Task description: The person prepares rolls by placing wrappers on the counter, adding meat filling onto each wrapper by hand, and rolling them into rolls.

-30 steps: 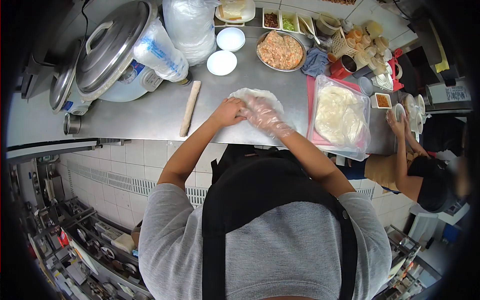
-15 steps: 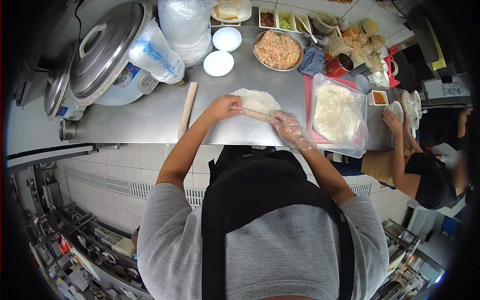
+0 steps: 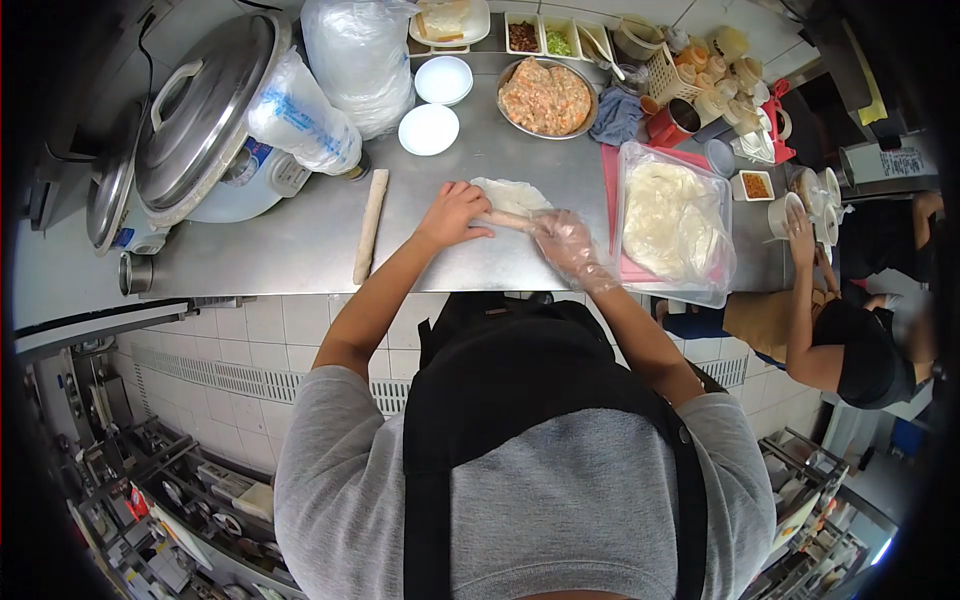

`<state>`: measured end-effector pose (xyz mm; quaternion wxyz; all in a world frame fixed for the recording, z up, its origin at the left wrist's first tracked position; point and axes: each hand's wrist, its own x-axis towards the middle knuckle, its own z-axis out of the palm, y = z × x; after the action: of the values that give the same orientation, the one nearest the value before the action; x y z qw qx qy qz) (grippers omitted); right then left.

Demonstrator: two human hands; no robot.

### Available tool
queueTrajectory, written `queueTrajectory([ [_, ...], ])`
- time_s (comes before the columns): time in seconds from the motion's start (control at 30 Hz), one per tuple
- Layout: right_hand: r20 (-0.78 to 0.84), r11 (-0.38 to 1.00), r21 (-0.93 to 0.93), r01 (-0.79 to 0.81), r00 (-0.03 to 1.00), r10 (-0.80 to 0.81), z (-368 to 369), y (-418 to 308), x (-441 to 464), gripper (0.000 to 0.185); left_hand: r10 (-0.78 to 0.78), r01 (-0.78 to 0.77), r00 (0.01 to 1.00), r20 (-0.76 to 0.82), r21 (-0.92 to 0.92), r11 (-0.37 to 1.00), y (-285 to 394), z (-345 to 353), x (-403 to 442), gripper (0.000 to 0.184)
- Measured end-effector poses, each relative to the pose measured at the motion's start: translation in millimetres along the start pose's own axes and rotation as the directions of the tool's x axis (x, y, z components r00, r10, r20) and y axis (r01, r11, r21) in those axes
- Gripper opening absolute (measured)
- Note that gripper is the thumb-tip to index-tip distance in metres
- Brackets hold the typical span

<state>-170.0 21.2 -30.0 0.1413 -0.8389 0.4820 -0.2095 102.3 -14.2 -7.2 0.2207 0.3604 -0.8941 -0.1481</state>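
Observation:
A thin, whitish wrapper sheet lies on the steel worktop, with its near edge wrapped into a pale roll. My bare left hand grips the roll's left end, fingers over the far side and thumb on the near side. On the right end, my right hand, in a clear plastic glove, is closed around the roll, partly hiding it. Another long, pale roll rests to the left of my left hand. Right of my gloved hand stands a clear plastic tub holding a stack of wrapper sheets.
Behind the sheet are a metal bowl of minced filling and white bowls. Large lidded pots and plastic bags stand at left. A co-worker's hand touches a white container at right.
The roll has turned slightly away from me, and less of the flat sheet shows. My left hand has moved forward over it, its thumb now spread lower. My gloved hand has shifted slightly forward.

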Motion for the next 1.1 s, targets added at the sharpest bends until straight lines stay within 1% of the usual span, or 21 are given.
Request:
queueTrajectory([
  [0.03, 0.001, 0.997, 0.030, -0.071, 0.997, 0.071, 0.0, 1.6, 1.6, 0.022, 0.000, 0.000, 1.000, 0.000, 0.000, 1.000, -1.3, 1.2, 0.0, 0.025],
  [0.07, 0.000, 0.997, 0.029, -0.071, 0.997, 0.071, -0.2, 2.7, 2.0, 0.022, -0.039, 0.039, 0.999, 0.024, 0.008, 0.999, -2.9, 2.1, 2.0, 0.025],
  [0.13, -0.120, 0.991, -0.113, -0.066, 0.991, 0.052, -9.0, -3.8, 7.0, 0.021, -0.076, 0.075, 0.996, 0.048, 0.017, 0.997, -6.7, 4.4, 6.2, 0.025],
  [0.17, -0.121, 0.991, -0.113, -0.067, 0.991, 0.054, -11.6, -5.9, 7.6, 0.021, -0.094, 0.094, 0.994, 0.059, 0.009, 0.996, -8.3, 5.5, 7.4, 0.024],
  [0.23, -0.062, 0.980, -0.156, 0.125, 0.989, -0.136, -13.5, -6.1, 9.7, 0.023, -0.114, 0.114, 0.991, 0.065, 0.003, 0.993, -11.7, 8.1, 9.8, 0.024],
  [0.33, -0.092, 0.974, -0.165, 0.156, 0.981, -0.173, -10.2, -11.3, 6.4, 0.029, -0.122, 0.123, 0.991, 0.050, -0.009, 0.992, -15.0, 13.5, 10.0, 0.022],
  [0.43, -0.075, 0.969, -0.194, 0.150, 0.983, -0.167, -4.9, -4.7, 8.2, 0.033, -0.146, 0.148, 0.988, 0.059, -0.038, 0.988, -16.1, 16.9, 9.1, 0.022],
  [0.5, -0.033, 0.972, -0.167, 0.168, 0.984, -0.176, -7.0, 1.4, 9.0, 0.032, -0.146, 0.160, 0.984, 0.106, -0.140, 0.977, -16.7, 17.5, 4.3, 0.019],
  [0.57, 0.006, 0.972, -0.142, 0.186, 0.982, -0.187, -12.4, 5.4, 11.9, 0.032, -0.159, 0.173, 0.983, 0.096, -0.163, 0.971, -15.8, 19.9, -2.4, 0.018],
  [0.63, 0.003, 0.988, -0.008, 0.153, 0.988, -0.153, -20.5, 3.7, 13.7, 0.018, -0.175, 0.189, 0.980, 0.091, -0.187, 0.964, -17.1, 24.2, -5.9, 0.017],
  [0.67, 0.002, 0.988, -0.005, 0.157, 0.988, -0.157, -18.8, 4.9, 14.2, 0.018, -0.240, 0.249, 0.967, 0.079, -0.135, 0.959, -20.2, 25.5, -5.1, 0.019],
  [0.7, 0.042, 0.993, -0.057, 0.107, 0.994, -0.104, -13.1, 8.5, 14.1, 0.021, -0.304, 0.309, 0.951, 0.063, -0.083, 0.948, -22.3, 25.5, -4.1, 0.021],
  [0.73, 0.080, 0.992, -0.112, 0.060, 0.995, -0.051, -7.0, 12.9, 13.4, 0.024, -0.307, 0.311, 0.950, 0.060, -0.081, 0.947, -18.9, 18.2, 0.1, 0.021],
  [0.8, 0.040, 0.989, -0.137, 0.048, 0.998, -0.043, 4.8, 20.6, 8.4, 0.023, -0.216, 0.220, 0.972, -0.095, 0.032, 0.975, -12.9, 1.8, 12.3, 0.025],
  [0.83, -0.002, 0.987, -0.160, 0.031, 1.000, -0.032, 3.8, 19.7, 7.8, 0.022, -0.215, 0.220, 0.972, -0.098, 0.033, 0.975, -13.5, -2.9, 20.3, 0.025],
  [0.9, 0.033, 0.986, -0.163, 0.014, 0.999, -0.009, -4.6, 13.8, 8.9, 0.022, -0.194, 0.253, 0.927, -0.321, 0.152, 0.956, -20.4, -10.8, 39.0, 0.030],
  [0.93, 0.067, 0.986, -0.166, -0.003, 0.998, 0.014, -7.7, 10.6, 10.2, 0.022, -0.192, 0.252, 0.927, -0.321, 0.154, 0.956, -29.3, -9.2, 45.3, 0.030],
  [1.0, 0.069, 0.990, -0.139, -0.008, 0.997, 0.017, -9.6, 8.3, 11.7, 0.022, -0.170, 0.383, 0.870, -0.462, 0.419, 0.823, -44.6, -9.3, 56.7, 0.038],
  [1.03, 0.073, 0.993, -0.114, -0.012, 0.997, 0.020, -10.3, 8.4, 12.4, 0.022, -0.166, 0.380, 0.871, -0.462, 0.421, 0.824, -50.4, -11.0, 59.9, 0.038],
  [1.07, 0.069, 0.993, -0.116, -0.014, 0.997, 0.022, -10.7, 8.1, 12.8, 0.022, -0.329, 0.456, 0.875, -0.357, 0.375, 0.807, -56.0, -13.1, 62.1, 0.042],
  [1.1, 0.088, 0.990, -0.138, -0.016, 0.996, 0.028, -8.6, 9.5, 12.7, 0.022, -0.477, 0.531, 0.847, -0.236, 0.338, 0.777, -58.6, -16.0, 63.8, 0.048],
])
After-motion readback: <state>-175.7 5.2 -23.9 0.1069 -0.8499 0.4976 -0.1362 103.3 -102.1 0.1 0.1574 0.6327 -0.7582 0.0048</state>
